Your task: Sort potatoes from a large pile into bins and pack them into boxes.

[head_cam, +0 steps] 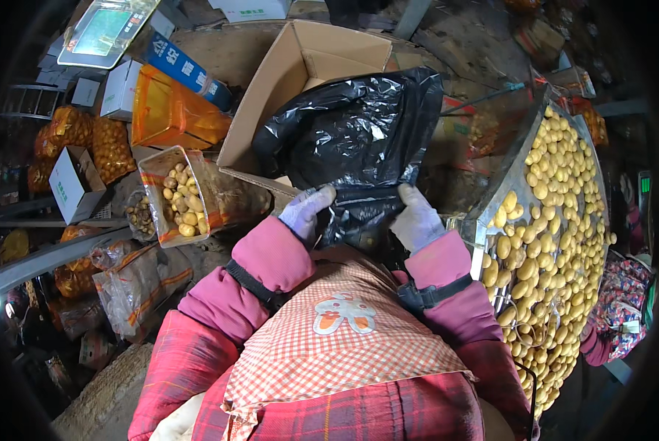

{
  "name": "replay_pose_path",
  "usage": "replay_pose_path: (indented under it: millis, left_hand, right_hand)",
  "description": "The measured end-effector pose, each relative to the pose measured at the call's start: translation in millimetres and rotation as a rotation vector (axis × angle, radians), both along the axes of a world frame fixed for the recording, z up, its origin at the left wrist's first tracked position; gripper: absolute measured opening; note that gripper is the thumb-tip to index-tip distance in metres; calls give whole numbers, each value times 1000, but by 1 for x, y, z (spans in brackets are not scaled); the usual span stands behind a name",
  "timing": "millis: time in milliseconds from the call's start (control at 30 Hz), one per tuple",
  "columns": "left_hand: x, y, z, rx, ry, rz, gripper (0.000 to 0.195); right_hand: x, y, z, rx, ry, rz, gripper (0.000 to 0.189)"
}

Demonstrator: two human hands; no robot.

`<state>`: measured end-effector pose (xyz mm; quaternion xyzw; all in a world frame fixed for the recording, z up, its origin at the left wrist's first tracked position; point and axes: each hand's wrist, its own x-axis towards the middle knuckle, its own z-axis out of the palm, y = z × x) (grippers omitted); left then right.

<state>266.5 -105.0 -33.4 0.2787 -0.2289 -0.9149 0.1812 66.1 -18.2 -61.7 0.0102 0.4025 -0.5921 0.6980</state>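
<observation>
Both my hands, in pale lilac gloves, grip the near edge of a black plastic bag [357,129]. My left hand [309,212] pinches it at the left, and my right hand [416,218] pinches it at the right. The bag spreads away from me over an open cardboard box [269,93], covering the box's right part. Some of the bag hangs between my hands, close to my checked apron. What lies under the bag is hidden.
A sorting table with many potatoes [550,264] stands at the right, a co-worker [621,308] beyond it. At the left are a plastic-lined container of potatoes [183,201], an orange-lined crate [169,110], net sacks [112,149] and a metal rail [54,259]. A digital display [106,30] stands upper left.
</observation>
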Motion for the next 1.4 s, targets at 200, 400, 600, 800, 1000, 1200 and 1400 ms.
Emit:
replay_pose_path:
  millis: [200,400,600,800,1000,1200,1400]
  left_hand:
    - [-26,-6,-17,-142,-207,175,43]
    - [-15,12,7,159,-203,80,51]
    - [-22,22,19,158,-7,-127,61]
    - [-40,-1,-22,-157,-138,-158,34]
    - [-34,-7,-4,-254,-329,140,30]
    - [-32,-9,0,-234,-383,106,31]
    - [-28,-20,8,-229,-411,119,17]
  right_hand:
    - [25,13,22,-153,-277,203,49]
    - [3,17,21,78,110,68,24]
    - [-4,16,37,-29,22,265,22]
    - [-5,24,8,74,442,291,24]
    - [1,13,11,74,147,228,41]
    - [11,15,11,132,272,330,43]
    - [24,-3,30,55,435,237,14]
